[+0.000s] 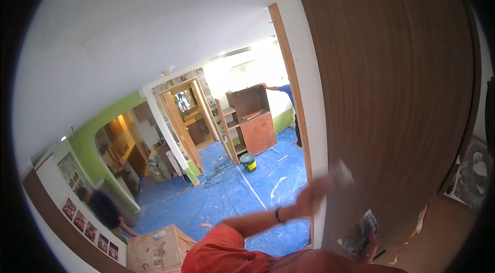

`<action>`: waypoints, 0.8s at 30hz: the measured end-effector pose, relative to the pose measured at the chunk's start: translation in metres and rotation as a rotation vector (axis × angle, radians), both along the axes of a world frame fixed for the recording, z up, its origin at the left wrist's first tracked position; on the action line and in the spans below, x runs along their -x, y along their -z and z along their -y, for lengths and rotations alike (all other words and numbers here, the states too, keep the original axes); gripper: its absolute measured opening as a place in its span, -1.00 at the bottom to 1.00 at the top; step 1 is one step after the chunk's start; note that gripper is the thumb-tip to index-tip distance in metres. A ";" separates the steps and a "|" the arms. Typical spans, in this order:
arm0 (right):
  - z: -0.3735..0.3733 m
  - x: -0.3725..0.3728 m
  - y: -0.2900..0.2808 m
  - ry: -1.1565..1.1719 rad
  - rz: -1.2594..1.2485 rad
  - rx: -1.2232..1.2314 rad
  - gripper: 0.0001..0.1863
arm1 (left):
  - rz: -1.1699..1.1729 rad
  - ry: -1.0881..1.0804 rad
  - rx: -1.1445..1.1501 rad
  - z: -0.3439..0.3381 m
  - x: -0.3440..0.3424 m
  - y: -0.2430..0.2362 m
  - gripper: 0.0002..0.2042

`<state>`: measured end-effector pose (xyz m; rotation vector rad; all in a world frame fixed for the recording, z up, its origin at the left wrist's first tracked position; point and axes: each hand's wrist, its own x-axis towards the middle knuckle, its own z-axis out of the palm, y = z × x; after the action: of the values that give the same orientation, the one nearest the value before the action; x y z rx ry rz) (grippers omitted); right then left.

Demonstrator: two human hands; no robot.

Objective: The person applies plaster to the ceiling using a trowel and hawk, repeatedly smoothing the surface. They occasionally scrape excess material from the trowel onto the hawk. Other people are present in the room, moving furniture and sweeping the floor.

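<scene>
My left hand [308,198], smeared by motion, is raised in front of the white wall strip beside a dark wood-grain panel [397,82]. It grips a pale, flat tool [342,176] with a reddish part near the fingers, too blurred to name exactly. Lower down, my right hand [372,246] is closed on the edge of a dark flat piece [359,233] smeared with greyish white, held in front of the panel's lower part. Its kind I cannot make out.
A wooden post [291,61] edges the wall. Blue sheeting [227,206] covers the floor, with a bucket [248,162], cables [215,175] and an open cabinet [252,118]. One person [286,90] touches the cabinet; another [103,208] bends near a box [157,250].
</scene>
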<state>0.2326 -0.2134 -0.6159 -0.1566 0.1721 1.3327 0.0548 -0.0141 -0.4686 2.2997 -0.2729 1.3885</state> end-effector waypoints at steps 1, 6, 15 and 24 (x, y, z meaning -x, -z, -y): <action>-0.003 0.010 -0.008 -0.038 -0.121 -0.056 -0.31 | -0.143 0.114 0.010 0.030 -0.001 0.031 -0.56; -0.035 0.022 -0.027 -0.213 0.075 -0.149 -0.50 | -0.252 0.150 -0.086 0.083 -0.001 0.082 -0.57; -0.051 -0.004 -0.018 -0.102 0.248 -0.002 -0.60 | -0.820 -0.555 -0.088 0.029 0.074 0.082 -0.34; -0.071 0.001 0.005 0.620 0.728 0.176 -0.41 | 0.142 -0.369 1.405 0.116 0.021 0.081 -0.70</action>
<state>0.2316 -0.1420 -0.6206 -0.6673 -0.2664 0.5819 0.0342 -0.1303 -0.5492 1.0707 0.8658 1.2207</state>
